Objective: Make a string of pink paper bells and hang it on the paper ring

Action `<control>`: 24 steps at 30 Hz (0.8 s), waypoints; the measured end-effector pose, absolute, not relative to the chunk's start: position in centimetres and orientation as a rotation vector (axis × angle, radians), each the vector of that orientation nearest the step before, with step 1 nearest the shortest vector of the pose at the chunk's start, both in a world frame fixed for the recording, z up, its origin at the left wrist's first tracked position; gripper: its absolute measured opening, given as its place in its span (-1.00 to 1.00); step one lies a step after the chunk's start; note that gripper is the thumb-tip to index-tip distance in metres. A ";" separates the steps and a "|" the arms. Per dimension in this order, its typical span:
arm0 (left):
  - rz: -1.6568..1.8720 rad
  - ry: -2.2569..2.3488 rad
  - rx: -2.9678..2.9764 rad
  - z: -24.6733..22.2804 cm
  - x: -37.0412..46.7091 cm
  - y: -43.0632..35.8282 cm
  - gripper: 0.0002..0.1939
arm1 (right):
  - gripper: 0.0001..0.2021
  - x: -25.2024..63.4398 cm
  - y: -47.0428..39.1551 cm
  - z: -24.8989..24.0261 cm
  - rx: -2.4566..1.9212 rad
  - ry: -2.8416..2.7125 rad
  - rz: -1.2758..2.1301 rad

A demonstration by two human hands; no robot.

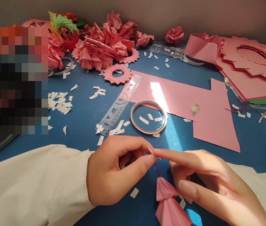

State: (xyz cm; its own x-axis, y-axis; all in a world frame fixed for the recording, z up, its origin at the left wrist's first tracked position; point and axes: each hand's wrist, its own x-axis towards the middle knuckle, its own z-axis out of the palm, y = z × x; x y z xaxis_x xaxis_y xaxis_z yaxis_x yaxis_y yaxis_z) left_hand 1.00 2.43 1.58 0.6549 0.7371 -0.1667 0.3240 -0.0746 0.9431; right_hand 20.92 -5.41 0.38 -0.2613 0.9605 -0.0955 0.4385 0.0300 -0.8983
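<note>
My left hand (121,169) is closed in a pinch at thumb and forefinger on a dark red thread (157,169). A small white strip (151,150), which looks like tape backing, shows at the same fingertips. Below, the thread runs to a folded pink paper ornament (167,201), tiered like a tassel and cut off by the lower edge of the view. My right hand (208,182) has its forefinger stretched out, the tip touching the white strip. Its thumb stands apart from that finger, beside the ornament.
A tape roll (149,131) lies ahead of my hands, beside a clear ruler (119,108) and cut pink paper (177,94). Folded pink paper pieces (95,53) pile up at the back. White scraps (61,102) litter the blue table (81,122). Pink sheets (248,81) are stacked at right.
</note>
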 end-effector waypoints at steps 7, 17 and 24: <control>0.406 0.844 1.716 1.7 1.0 2.7 -0.81 | -0.64 20.8 -5.5 0.4 -1.419 -1.684 1.276; 0.359 0.905 1.659 1.9 0.9 2.6 -0.78 | -0.65 19.3 -6.1 1.1 -1.614 -1.314 1.403; 0.389 0.841 1.723 1.9 0.9 2.6 -0.82 | -0.67 20.3 -5.6 0.6 -1.454 -1.574 1.307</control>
